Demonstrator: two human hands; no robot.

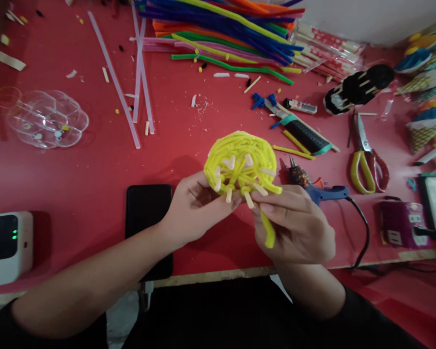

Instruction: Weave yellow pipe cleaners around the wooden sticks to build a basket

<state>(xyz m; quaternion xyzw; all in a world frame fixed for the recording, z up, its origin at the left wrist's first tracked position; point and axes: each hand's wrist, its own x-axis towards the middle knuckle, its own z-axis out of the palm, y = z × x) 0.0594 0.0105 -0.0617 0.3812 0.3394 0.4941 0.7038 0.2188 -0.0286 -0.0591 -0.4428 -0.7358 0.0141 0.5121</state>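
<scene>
A round yellow piece (pixel 243 145), woven from fuzzy pipe cleaners around several short wooden sticks, is held up above the red table. My left hand (pixel 192 208) grips its left and lower edge, thumb along the bottom. At the lower right, my right hand (pixel 298 223) pinches a yellow pipe cleaner, whose loose end (pixel 268 231) hangs down between the fingers. The stick ends point outward toward me around the lower rim. Parts of my fingers are hidden behind the woven piece.
Coloured pipe cleaners (pixel 225 34) lie in a pile at the back. To the right are a utility knife (pixel 305 131), scissors (pixel 365 165), a glue gun (pixel 323 193) and a purple power socket (pixel 403 223). A black phone (pixel 145 208) and a clear container (pixel 49 118) lie left.
</scene>
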